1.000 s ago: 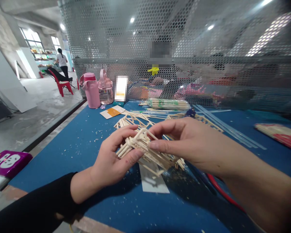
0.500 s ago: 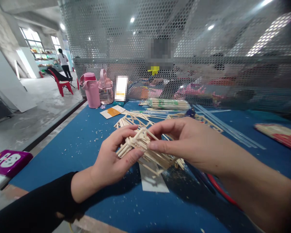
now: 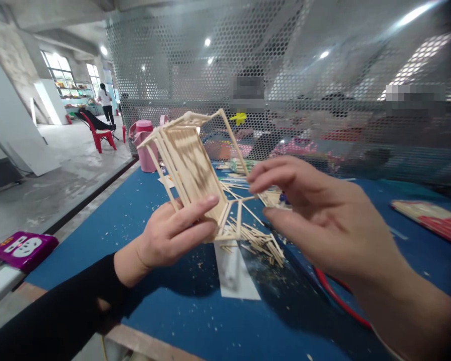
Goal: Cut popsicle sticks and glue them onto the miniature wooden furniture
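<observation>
A frame of thin wooden sticks (image 3: 195, 165), with a slatted panel inside, is held up and tilted above the blue table. Round its lower left part are the fingers of my left hand (image 3: 176, 230). My right hand (image 3: 315, 210) is at the frame's right side, thumb and fingers apart; its fingertips are close to a long stick of the frame, and whether they touch it I cannot tell. Under the frame lie a pile of short sticks (image 3: 261, 240) and a white paper strip (image 3: 238, 281).
A pink bottle (image 3: 147, 150) stands at the table's back left. A purple power strip (image 3: 26, 249) is at the left edge. Wrapped sticks (image 3: 430, 218) lie at the right, and a perforated metal screen (image 3: 173, 75) rises behind the table (image 3: 188, 316).
The stick frame is now raised and turned more upright in my left hand. My right hand has moved right and opened, away from the sticks it was handling. The short-stick pile is uncovered.
</observation>
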